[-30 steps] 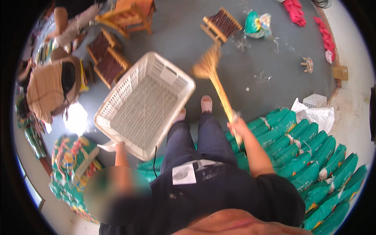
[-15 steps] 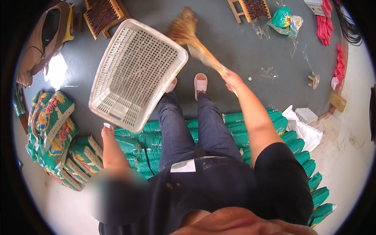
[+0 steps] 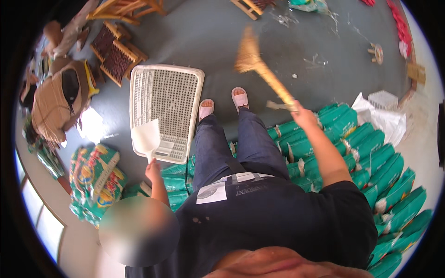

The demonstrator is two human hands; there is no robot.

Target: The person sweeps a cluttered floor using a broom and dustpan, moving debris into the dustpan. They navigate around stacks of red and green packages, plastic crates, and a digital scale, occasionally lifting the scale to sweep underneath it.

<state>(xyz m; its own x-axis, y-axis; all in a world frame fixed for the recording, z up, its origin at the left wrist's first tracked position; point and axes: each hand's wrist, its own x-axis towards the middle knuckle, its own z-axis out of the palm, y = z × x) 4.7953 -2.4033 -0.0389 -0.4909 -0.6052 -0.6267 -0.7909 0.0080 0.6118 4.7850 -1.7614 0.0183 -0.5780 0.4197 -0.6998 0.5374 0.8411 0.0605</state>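
Note:
My left hand (image 3: pixel 153 170) is closed round the handle of a white dustpan (image 3: pixel 147 136). The dustpan's flat pan overlaps the near left corner of a white perforated plastic basket (image 3: pixel 169 95); whether it touches the basket I cannot tell. The basket's open top faces up, left of my feet. Out to the right, my right hand (image 3: pixel 303 116) grips a straw broom (image 3: pixel 266 74) near the end of its handle. The broom's bristles point away from me, slightly blurred, beyond my feet.
Green bags (image 3: pixel 324 125) are stacked behind my legs and to the right. More printed bags (image 3: pixel 95 173) pile up at left. Wooden chairs (image 3: pixel 121 58) and a seated person (image 3: pixel 58 99) are at far left. Plastic scraps (image 3: pixel 315 60) and a small stool (image 3: pixel 376 53) are on the floor.
The basket appears smaller and more upright in view, and the dustpan now shows over it. The broom and my right hand sit further right and lower in view. The view has shifted.

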